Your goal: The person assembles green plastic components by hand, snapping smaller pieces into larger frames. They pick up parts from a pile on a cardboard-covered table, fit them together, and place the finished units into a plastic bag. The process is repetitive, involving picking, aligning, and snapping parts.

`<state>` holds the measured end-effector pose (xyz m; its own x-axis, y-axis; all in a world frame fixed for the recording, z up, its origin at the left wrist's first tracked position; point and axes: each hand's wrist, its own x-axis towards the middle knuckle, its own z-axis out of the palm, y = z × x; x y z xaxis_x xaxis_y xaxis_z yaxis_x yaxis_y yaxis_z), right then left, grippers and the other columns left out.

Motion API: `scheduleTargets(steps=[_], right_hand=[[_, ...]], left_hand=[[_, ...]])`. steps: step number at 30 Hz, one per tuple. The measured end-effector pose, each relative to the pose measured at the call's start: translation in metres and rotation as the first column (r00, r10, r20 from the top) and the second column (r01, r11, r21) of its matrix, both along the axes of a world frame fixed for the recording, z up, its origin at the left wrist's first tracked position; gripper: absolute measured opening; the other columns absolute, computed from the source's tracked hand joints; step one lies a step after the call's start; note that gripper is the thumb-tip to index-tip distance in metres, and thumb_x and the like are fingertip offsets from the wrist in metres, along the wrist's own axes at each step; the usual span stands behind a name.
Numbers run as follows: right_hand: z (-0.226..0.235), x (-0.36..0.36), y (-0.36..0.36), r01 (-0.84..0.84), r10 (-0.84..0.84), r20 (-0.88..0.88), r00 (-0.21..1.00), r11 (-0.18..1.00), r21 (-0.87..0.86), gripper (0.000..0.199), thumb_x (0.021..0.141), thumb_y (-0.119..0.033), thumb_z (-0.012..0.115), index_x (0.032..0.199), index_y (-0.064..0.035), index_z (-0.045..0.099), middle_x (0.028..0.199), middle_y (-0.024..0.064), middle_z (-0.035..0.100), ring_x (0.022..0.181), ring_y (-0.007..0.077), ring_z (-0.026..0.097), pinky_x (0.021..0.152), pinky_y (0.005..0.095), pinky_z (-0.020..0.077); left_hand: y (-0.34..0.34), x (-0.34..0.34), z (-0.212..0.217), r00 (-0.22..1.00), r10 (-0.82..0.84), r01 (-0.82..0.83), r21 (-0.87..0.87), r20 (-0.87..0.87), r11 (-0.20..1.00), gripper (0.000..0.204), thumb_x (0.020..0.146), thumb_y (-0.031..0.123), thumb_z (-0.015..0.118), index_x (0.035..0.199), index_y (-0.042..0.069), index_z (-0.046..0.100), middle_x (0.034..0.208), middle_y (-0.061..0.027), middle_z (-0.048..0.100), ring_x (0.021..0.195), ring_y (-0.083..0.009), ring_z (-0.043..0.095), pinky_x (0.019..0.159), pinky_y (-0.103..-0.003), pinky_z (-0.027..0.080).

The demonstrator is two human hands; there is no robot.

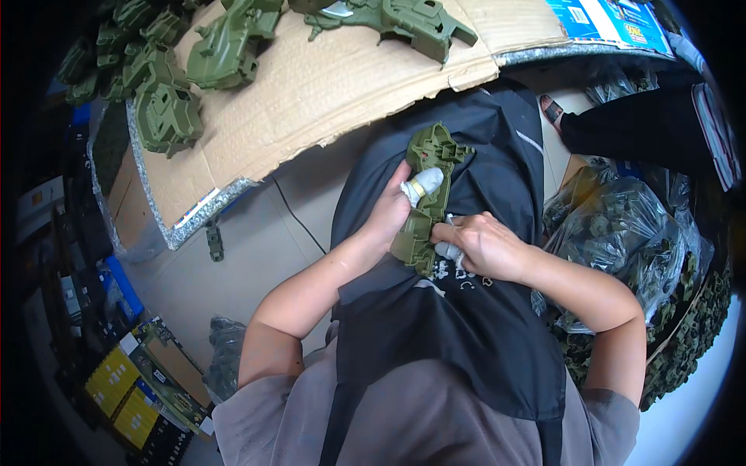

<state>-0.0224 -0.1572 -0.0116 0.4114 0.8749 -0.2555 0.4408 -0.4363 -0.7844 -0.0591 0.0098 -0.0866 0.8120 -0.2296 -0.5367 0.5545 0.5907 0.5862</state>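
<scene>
A dark green molded plastic part (430,147), long and hollow with ribs and tabs, lies over my lap above a black apron (474,342). My left hand (390,211) grips its left edge, with the thumb pressed on the inner side. That thumb wears a whitish finger wrap with a yellowish band (423,186). At the part's lower right edge, my right hand (483,247) is closed, fingers curled in toward the plastic. Whitish wraps also show on its fingers. Whatever those fingers pinch is too hidden to name.
A cardboard-covered table (311,101) stands ahead, holding several similar green parts (167,116). Clear plastic bags (622,233) and a heap of small green pieces (691,334) sit at right, near another person's dark-clad leg (629,116). A small green piece (214,241) lies on the floor.
</scene>
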Motion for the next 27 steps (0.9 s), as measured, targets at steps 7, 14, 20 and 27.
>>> scheduleTargets(steps=[7,14,20,27], right_hand=[[0.075,0.063,0.004,-0.131,0.141,0.208,0.968,0.99,-0.061,0.037,0.066,-0.01,0.065,0.102,-0.0123,0.067,0.081,0.0123,0.066,0.078,0.029,0.065,0.072,0.0373,0.0513],[0.036,0.152,0.063,0.204,-0.39,0.587,0.71,0.911,0.359,0.058,0.082,-0.015,0.064,0.135,-0.0148,0.043,0.135,0.0201,0.039,0.122,0.0377,0.041,0.102,0.0378,0.0347],[0.04,0.068,0.046,0.482,-0.54,-0.129,0.832,0.587,0.65,0.058,0.084,-0.015,0.061,0.135,0.0015,0.04,0.138,0.0205,0.042,0.133,0.0298,0.034,0.108,0.0359,0.0268],[0.045,0.011,0.051,0.359,-0.543,0.142,0.828,0.706,0.61,0.061,0.083,-0.013,0.064,0.138,-0.003,0.038,0.137,0.0262,0.036,0.121,0.0412,0.044,0.096,0.0396,0.0402]], left_hand=[[0.007,0.01,0.041,0.969,-0.095,0.064,0.137,0.23,0.989,0.052,0.098,0.031,0.041,0.144,0.017,0.023,0.128,-0.0106,0.048,0.104,-0.0229,0.058,0.085,-0.038,0.052],[0.076,-0.005,0.085,0.902,0.17,-0.227,0.099,0.397,0.969,0.055,0.095,0.036,0.044,0.141,0.013,0.024,0.128,-0.0175,0.048,0.096,-0.0312,0.062,0.078,-0.043,0.055],[0.092,0.009,0.088,0.752,0.468,-0.51,-0.041,0.463,0.859,0.069,0.084,0.01,0.063,0.14,0.013,0.023,0.132,-0.0111,0.043,0.114,-0.0258,0.051,0.091,-0.037,0.048],[0.057,0.028,0.071,0.748,0.524,-0.594,0.059,0.407,0.802,0.07,0.076,-0.001,0.068,0.136,0.005,0.031,0.136,-0.0102,0.036,0.121,-0.0213,0.043,0.101,-0.035,0.039]])
